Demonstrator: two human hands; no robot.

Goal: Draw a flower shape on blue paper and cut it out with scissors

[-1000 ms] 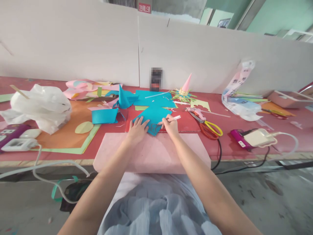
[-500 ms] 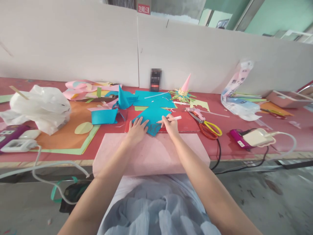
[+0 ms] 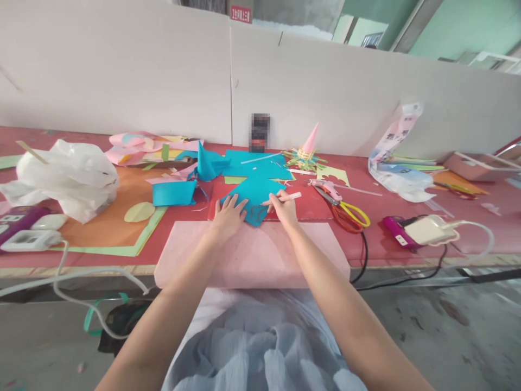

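The bench (image 3: pixel 480 212) spreads around me, so crowded that a careless forearm could knock something. My wrists cross above the pink block (image 3: pixel 252 260) at its near edge; if I lean on that and it slips, I think both arms would be jolted. Behind it lies the red board (image 3: pixel 315 210), and on this the blue sheet (image 3: pixel 260 187), with its near corner poking past the board's edge. Pressing hard out there could dent or crease the paper, since the board ends beneath it. To my right, the scissors (image 3: pixel 340 205) lie against the pink glue gun (image 3: pixel 330 190), just beyond my writing hand; a wide sweep might drag both, and I cannot tell whether the gun is hot. My left fingers (image 3: pixel 233 201) are spread flat, gripping nothing, pinning the sheet's left side; lifting them or letting the pressure fade would probably allow the paper to swivel. My right fingers (image 3: pixel 275 202) are pinched narrow around the white pen (image 3: pixel 293 196); a loose grip could make it skid. Its tip is beside the drawn lines (image 3: pixel 258 210), though I cannot tell if it touches; dragging my hand across them might smudge wet ink.
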